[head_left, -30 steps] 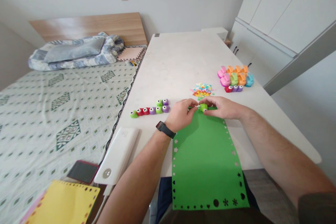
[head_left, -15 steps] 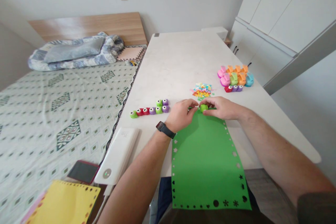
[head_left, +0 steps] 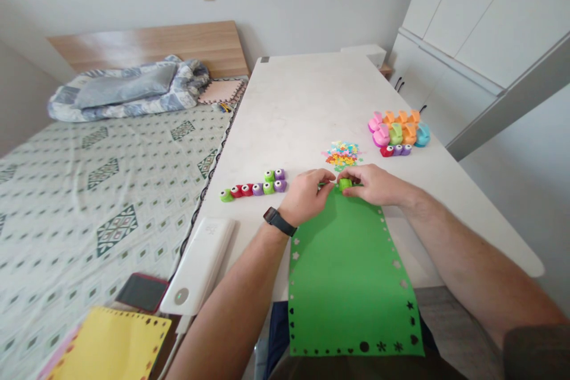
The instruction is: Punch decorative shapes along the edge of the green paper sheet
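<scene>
Gripping the punch (head_left: 345, 184) in the right hand (head_left: 376, 183), at the far edge of the sheet (head_left: 351, 273); pinching that edge with the left hand (head_left: 308, 191). Could tear if squeezed askew; could slide off the tabletop (head_left: 307, 98) if loosened, overhanging nearside.

Confetti (head_left: 342, 154) obstructs beyond the green punch (head_left: 345, 184), with passage either side.

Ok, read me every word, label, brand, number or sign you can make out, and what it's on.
No text is readable here.
White power bank: faint marking near its far end, too blurred to read.
Its round display: lit green, any digits too small to read.
Small punches: dark symbols on white tops, too small to name.
Green sheet: cut-out shapes, no lettering.
Phone: dark screen, nothing legible.
</scene>
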`<action>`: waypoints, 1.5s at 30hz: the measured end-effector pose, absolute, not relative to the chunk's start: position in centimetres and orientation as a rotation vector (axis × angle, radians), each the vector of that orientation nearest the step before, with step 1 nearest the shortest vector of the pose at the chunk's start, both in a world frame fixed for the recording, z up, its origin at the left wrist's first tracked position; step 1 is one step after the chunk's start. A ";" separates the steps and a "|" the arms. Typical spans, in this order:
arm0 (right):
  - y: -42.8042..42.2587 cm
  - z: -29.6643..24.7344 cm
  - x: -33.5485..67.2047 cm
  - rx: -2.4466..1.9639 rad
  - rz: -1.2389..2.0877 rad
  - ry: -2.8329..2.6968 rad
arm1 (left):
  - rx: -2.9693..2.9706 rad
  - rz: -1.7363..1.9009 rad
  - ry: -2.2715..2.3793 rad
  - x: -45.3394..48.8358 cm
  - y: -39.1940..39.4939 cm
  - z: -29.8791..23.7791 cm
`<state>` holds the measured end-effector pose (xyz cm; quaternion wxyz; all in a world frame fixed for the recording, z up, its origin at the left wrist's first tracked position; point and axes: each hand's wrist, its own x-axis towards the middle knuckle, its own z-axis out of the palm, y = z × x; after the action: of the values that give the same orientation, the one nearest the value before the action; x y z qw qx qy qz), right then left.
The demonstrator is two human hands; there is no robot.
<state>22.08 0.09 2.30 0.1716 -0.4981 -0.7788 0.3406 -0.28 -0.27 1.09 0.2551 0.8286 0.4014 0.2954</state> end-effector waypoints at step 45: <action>-1.1 2.7 20.1 -1.330 0.817 -2.298 | 2.447 0.570 1.097 0.2 -0.3 0.8</action>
<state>20.07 -1.07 2.65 0.1806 -0.4710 -0.8135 0.2893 0.24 -0.32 0.81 0.1985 0.8747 0.3923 0.2039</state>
